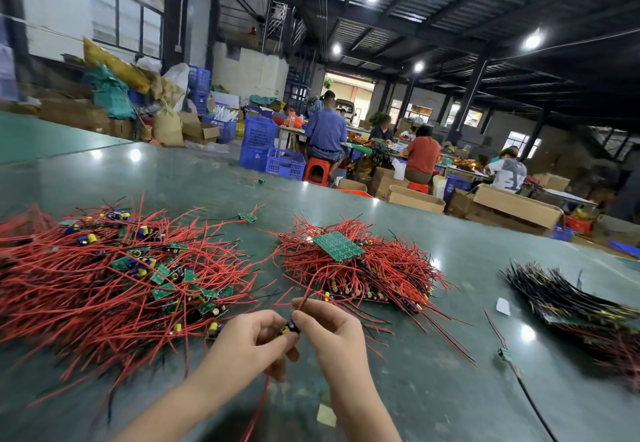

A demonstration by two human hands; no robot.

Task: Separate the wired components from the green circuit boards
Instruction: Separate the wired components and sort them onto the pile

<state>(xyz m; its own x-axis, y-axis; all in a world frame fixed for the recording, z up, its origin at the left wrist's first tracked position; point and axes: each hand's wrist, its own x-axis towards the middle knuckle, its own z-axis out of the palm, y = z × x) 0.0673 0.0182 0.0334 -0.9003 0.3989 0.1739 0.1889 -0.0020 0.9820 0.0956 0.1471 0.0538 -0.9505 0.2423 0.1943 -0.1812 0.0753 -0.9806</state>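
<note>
Both my hands pinch one small wired component point(289, 328) above the table point(433, 355), left hand point(256, 344) bracing, right hand point(329, 330) twisting I guess. Done ones go in the left pile point(114, 268); uncut boards sit in the right pile point(349, 261).

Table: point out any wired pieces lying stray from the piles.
Three stand out: one wired board alone at the right near the black-wire pile, another just beyond the left red pile, and a small one far up the table.
</note>
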